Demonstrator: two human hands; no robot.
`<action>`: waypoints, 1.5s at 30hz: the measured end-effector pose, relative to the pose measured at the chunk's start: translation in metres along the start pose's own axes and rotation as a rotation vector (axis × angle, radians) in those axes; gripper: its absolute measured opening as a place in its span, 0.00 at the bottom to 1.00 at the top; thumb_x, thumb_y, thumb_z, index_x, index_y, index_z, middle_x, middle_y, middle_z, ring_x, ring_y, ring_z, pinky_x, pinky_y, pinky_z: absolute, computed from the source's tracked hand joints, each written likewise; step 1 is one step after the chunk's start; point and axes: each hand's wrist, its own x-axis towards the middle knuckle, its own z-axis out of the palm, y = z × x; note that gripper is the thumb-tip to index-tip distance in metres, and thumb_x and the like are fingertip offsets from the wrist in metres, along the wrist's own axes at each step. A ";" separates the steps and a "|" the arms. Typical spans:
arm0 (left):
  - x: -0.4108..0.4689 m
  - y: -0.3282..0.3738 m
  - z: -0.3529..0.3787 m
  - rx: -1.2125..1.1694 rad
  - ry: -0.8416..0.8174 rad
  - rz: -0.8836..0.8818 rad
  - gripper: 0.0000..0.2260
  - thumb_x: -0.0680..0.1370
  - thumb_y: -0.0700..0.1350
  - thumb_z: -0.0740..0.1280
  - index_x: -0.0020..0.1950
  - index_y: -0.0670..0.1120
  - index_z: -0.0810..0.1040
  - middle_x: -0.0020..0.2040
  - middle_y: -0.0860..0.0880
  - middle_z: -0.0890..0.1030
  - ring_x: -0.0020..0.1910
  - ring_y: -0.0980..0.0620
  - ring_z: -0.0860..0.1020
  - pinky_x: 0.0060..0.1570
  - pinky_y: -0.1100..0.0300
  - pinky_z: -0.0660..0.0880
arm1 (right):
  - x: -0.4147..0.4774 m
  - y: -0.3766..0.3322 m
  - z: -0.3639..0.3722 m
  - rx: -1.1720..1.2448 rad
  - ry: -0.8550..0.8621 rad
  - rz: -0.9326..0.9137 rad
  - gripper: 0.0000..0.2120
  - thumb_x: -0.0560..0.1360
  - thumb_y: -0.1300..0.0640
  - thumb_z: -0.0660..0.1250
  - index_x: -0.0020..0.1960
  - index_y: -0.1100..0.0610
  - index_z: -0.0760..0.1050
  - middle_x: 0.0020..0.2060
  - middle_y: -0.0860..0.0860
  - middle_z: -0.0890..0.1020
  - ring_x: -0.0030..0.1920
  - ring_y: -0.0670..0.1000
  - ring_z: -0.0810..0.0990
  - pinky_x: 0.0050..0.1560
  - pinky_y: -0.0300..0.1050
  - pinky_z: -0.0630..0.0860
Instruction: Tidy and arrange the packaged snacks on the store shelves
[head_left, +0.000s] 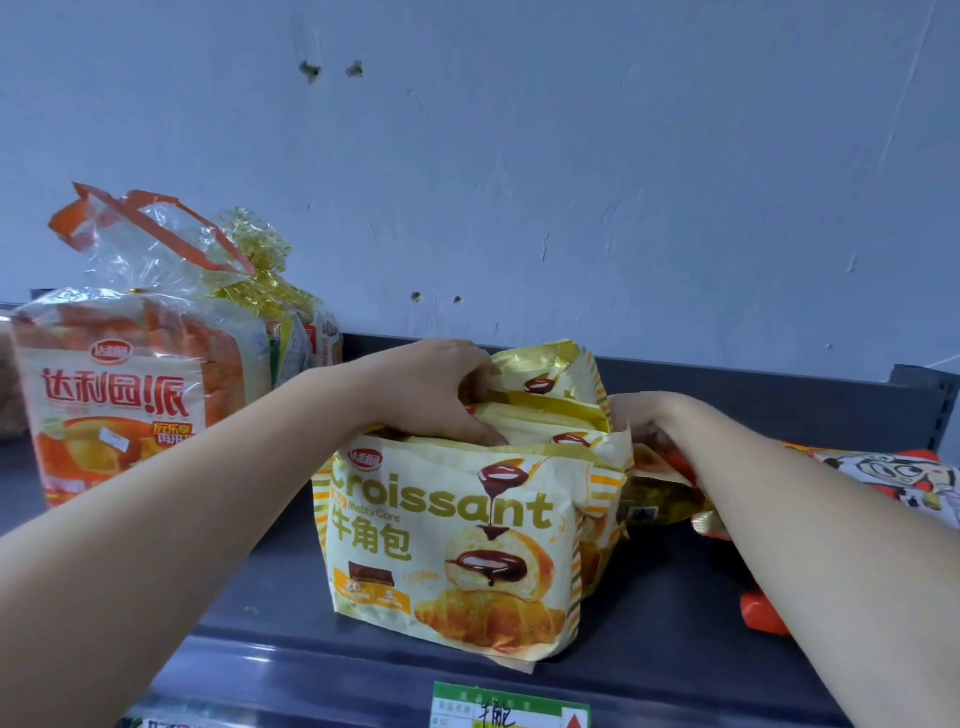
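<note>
At shelf (675, 597) centre, left hand (431, 389) grasps the croissant bags (457, 540) from 10 o'clock, likely squaring the row upright. Right hand (649, 421) presses at 2 o'clock; grip unclear.

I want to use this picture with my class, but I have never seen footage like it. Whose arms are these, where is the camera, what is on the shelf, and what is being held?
There is no machine here. A person wears a wide-angle camera on the head, looking forward and down, so you see their own bare arms reaching out. The left hand grips the tops of the croissant bags, a row of yellow packs standing upright on the dark grey shelf. The right hand is at the row's right side; what its fingers grip is hidden. Further left stands an orange bread bag. At far right lies a red and white snack pack. A green price label sits on the shelf's front edge. Behind is a plain wall.
</note>
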 end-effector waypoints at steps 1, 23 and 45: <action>-0.001 0.000 0.000 0.001 0.003 0.001 0.18 0.71 0.60 0.71 0.52 0.51 0.73 0.53 0.56 0.73 0.53 0.54 0.73 0.52 0.59 0.71 | 0.002 0.000 0.000 0.005 -0.016 0.007 0.04 0.74 0.52 0.66 0.41 0.46 0.72 0.44 0.52 0.77 0.54 0.58 0.77 0.62 0.58 0.72; -0.006 -0.001 0.000 -0.032 0.007 -0.024 0.17 0.70 0.59 0.72 0.52 0.52 0.73 0.50 0.58 0.74 0.50 0.55 0.73 0.53 0.57 0.74 | 0.035 0.015 -0.010 -0.166 0.294 -0.094 0.06 0.71 0.60 0.68 0.40 0.62 0.80 0.41 0.55 0.83 0.41 0.51 0.79 0.47 0.49 0.79; 0.001 -0.006 -0.003 -0.028 -0.173 -0.036 0.17 0.73 0.61 0.68 0.57 0.57 0.69 0.56 0.55 0.71 0.55 0.53 0.72 0.55 0.59 0.71 | 0.052 -0.013 -0.018 -0.117 0.720 -0.363 0.08 0.72 0.51 0.71 0.50 0.49 0.79 0.49 0.46 0.77 0.54 0.49 0.74 0.54 0.49 0.75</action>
